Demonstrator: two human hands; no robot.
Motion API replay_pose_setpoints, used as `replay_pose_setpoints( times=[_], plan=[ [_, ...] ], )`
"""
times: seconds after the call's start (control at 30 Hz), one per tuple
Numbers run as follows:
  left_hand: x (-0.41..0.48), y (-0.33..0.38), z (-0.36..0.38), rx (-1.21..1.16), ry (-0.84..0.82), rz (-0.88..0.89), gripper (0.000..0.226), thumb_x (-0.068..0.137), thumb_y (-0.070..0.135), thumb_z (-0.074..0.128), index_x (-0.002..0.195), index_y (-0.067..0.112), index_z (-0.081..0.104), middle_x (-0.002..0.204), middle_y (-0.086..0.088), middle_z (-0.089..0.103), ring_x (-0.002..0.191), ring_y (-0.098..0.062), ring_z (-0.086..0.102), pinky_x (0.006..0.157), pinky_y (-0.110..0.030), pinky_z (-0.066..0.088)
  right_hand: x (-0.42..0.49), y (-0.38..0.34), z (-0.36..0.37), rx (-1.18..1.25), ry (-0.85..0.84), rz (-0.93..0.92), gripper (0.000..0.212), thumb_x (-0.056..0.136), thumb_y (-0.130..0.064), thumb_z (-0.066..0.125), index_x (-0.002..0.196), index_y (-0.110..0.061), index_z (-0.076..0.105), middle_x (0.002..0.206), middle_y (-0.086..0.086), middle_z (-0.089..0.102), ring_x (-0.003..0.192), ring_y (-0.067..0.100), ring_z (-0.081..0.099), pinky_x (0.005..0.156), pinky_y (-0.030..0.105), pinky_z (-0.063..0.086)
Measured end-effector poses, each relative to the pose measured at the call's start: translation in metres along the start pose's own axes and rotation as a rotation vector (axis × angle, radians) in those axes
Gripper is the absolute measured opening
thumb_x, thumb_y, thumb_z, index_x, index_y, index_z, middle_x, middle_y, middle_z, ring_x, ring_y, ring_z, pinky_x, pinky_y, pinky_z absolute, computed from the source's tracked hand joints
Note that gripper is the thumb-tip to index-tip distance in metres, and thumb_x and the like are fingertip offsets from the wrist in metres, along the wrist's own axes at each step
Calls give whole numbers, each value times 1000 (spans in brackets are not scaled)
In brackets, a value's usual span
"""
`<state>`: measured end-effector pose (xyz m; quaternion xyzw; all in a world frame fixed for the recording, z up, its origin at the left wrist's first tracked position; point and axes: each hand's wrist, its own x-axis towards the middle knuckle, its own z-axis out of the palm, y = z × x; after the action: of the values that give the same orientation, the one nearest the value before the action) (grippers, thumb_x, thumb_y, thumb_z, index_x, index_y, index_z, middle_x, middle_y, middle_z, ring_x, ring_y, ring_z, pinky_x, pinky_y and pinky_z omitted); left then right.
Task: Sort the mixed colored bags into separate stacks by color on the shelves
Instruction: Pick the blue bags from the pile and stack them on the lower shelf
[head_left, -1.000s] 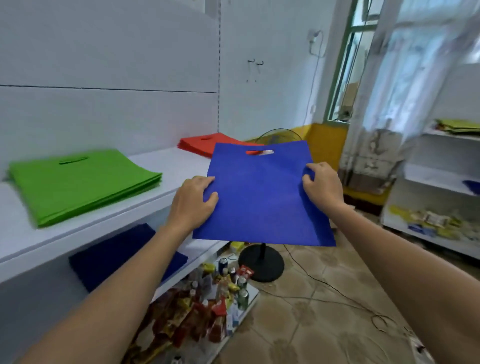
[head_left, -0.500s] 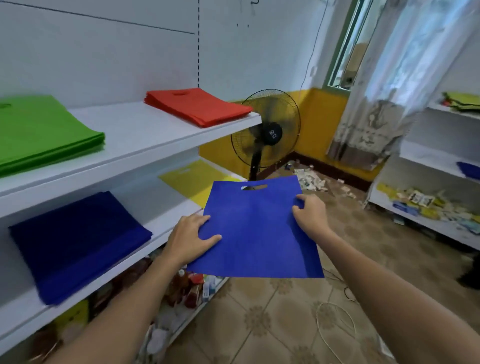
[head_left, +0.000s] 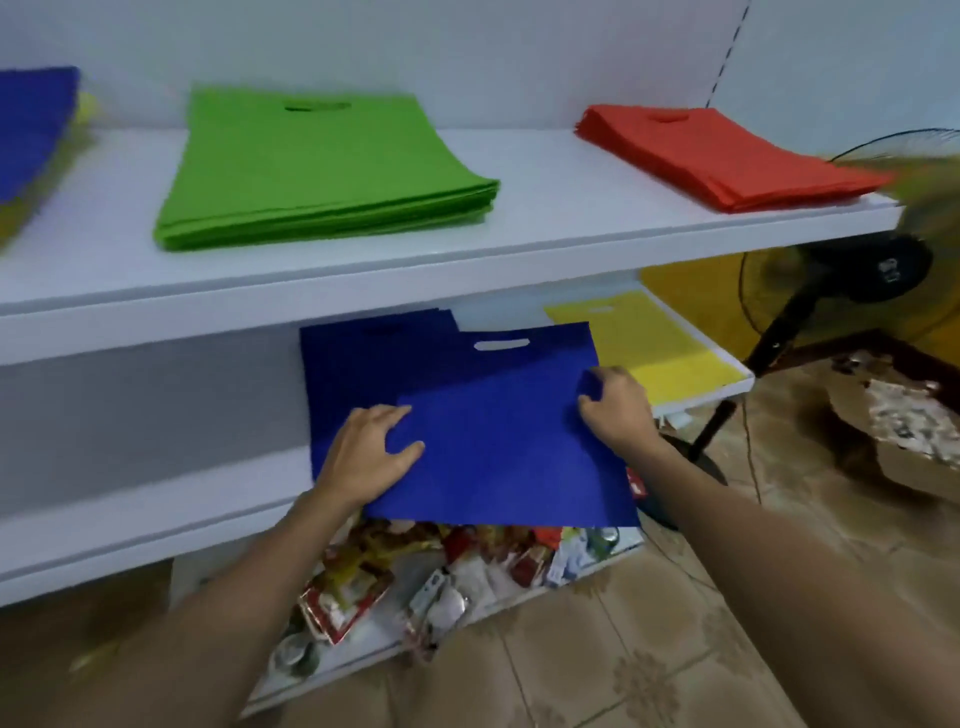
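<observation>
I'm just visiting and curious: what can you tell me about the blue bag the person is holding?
The blue bag is a flat, rectangular piece of what looks like non-woven fabric, with an oval die-cut handle slot near its top edge. It is held nearly level, slightly skewed, its far part over the dark blue stack on the lower shelf, its near edge overhanging. The left hand grips its left edge, the right hand pinches its right edge.

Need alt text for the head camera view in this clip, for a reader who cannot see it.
Two bare hands, left hand and right hand, hold a flat blue fabric bag over a darker blue bag stack on the white middle shelf. Green bag stack and red bag stack lie above; a yellow bag lies alongside.
</observation>
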<state>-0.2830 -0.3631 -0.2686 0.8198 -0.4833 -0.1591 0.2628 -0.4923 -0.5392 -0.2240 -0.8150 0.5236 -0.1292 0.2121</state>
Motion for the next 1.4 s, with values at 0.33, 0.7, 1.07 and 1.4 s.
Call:
replay_pose_setpoints(
  times=[0.33, 0.7, 1.07, 1.4],
  plan=[
    [21, -82, -17, 138, 180, -180, 66, 82, 47, 46, 139, 14, 41, 139, -10, 46, 124, -31, 40, 101, -32, 33, 89, -73, 103, -52, -131, -288, 53, 87, -19, 55, 136, -6, 39, 138, 13, 39, 120, 32, 46, 100, 42, 40],
    [61, -124, 23, 276, 126, -401, 67, 85, 56, 50, 143, 32, 28, 145, -7, 29, 131, -28, 25, 105, -37, 27, 130, -79, 194, -373, -246, -171, 47, 99, -27, 32, 143, -13, 27, 149, 12, 22, 135, 30, 22, 104, 45, 29],
    [-45, -114, -67, 60, 315, -656, 53, 79, 41, 62, 128, 20, 54, 133, -9, 48, 123, -26, 42, 105, -36, 36, 70, -192, 160, -183, -299, -695, 35, 92, -12, 43, 125, -5, 45, 125, 14, 51, 113, 28, 48, 84, 30, 36],
    [-261, -86, -179, 234, 620, -1087, 46, 89, 37, 54, 131, 19, 49, 136, -9, 43, 126, -26, 36, 101, -36, 33, -143, -359, 152, -126, -615, -1426, 49, 94, -19, 45, 141, -11, 35, 131, 15, 51, 118, 31, 50, 94, 39, 45]
  ],
)
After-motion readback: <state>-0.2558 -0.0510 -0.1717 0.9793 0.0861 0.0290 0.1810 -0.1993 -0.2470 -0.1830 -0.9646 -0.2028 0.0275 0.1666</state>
